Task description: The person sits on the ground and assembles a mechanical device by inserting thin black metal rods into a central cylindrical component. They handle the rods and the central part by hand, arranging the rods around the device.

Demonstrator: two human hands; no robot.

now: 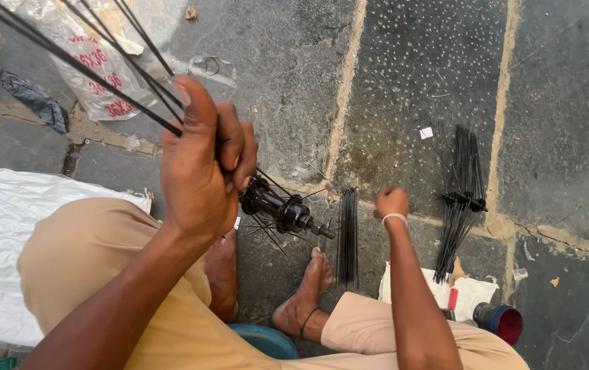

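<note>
Black spokes clenched in left hand — right hand fisted, red-lined can nearby

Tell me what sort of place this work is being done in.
Probably an outdoor or street-side bicycle wheel repair spot. The person sits low over a stone-slab pavement, the left hand gripping black spokes laced into a wheel hub. More spoke bundles lie loose on the ground.
</note>
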